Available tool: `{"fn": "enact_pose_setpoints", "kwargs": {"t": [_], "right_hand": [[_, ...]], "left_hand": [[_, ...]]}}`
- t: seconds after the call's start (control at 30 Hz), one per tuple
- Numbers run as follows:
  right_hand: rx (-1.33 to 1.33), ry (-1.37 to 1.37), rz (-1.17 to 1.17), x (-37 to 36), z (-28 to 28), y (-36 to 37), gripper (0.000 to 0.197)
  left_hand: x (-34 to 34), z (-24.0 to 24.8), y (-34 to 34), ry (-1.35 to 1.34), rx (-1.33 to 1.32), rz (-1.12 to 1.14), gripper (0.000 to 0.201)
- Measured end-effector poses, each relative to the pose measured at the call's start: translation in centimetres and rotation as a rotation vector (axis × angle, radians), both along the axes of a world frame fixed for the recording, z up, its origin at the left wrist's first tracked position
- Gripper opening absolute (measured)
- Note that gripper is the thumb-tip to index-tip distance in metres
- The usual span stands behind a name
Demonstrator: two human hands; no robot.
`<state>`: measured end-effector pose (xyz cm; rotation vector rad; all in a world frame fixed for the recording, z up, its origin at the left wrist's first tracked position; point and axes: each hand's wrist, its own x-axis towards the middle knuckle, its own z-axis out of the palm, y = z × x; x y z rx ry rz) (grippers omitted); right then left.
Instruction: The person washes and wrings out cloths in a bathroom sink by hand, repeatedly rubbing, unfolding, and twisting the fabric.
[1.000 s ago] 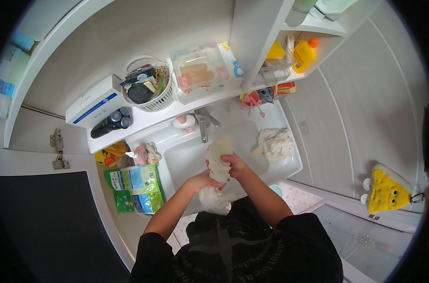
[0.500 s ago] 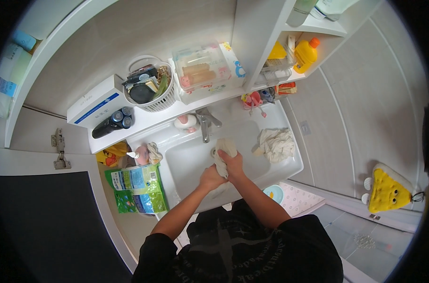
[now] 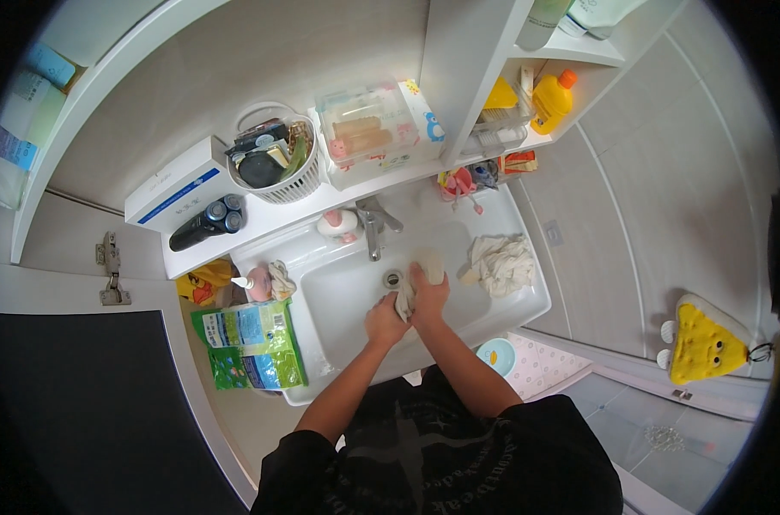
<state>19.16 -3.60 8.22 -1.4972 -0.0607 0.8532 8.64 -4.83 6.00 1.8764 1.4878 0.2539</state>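
**Glossy white rectangular ceramic sink (image 3: 336, 316), with two bare forearms (image 3: 349, 384) converging above it**

The sink fills the middle of the view, below a long white shelf (image 3: 274, 221). The forearms rise from the short sleeves of a black printed T-shirt (image 3: 415, 429) at the lower edge and slant inward, so that the wrists come close together over the front half of the basin.

Left of the sink lies a shiny green, white and blue plastic package (image 3: 251, 343). A crumpled off-white cloth heap (image 3: 503, 264) rests at the sink's right end.

The right hand (image 3: 431, 296) reaches slightly farther toward the back, bent around the fabric with its thumb laid along the inner side. The left hand (image 3: 386, 323) sits just beside it, lower and nearer the body, curled into a fist with its back upward; its fingertips are hidden.

Both grip a limp cream-coloured fabric cloth (image 3: 404, 300), bunched between them above the basin, one portion jutting past the right hand.

Behind stands a chrome metal tap (image 3: 373, 232); the round metal drain (image 3: 393, 279) shows near the fingers.
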Motion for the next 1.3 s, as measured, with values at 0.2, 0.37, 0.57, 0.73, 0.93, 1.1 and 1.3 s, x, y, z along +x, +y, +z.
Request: {"fn": "enact_pose_setpoints", "kwargs": {"t": [0.2,0.37,0.57,0.73,0.93,1.1,1.3], "right_hand": [[0.033,0.208,-0.028,0.9,0.3,-0.7,0.053],[0.421,0.668,0.306,3.2,-0.5,-3.2,0.056],[0.585,0.698,0.664,4.9,1.4,-3.1,0.083],[0.589,0.806,0.878,5.2,-0.1,-2.6,0.092],[0.624,0.778,1.107,4.5,1.1,-1.4,0.086],[0.289,0.468,0.988,3.2,3.4,-2.0,0.069],[0.136,0.220,0.629,1.3,2.8,-1.4,0.052]], "left_hand": [[-0.9,-0.8,0.2,-0.188,-0.242,-0.041,0.058],[-4.1,-1.9,1.8,-0.509,-0.559,0.006,0.057],[-4.5,3.7,5.0,-0.843,-1.055,-0.314,0.046],[-4.0,3.4,3.9,-1.019,-1.367,-0.582,0.043],[-2.9,4.4,2.7,-0.890,-1.406,-0.475,0.043],[-2.9,3.4,2.5,-0.563,-0.775,-0.389,0.042],[-1.8,1.7,1.5,-0.166,-0.458,-0.191,0.053]]}}
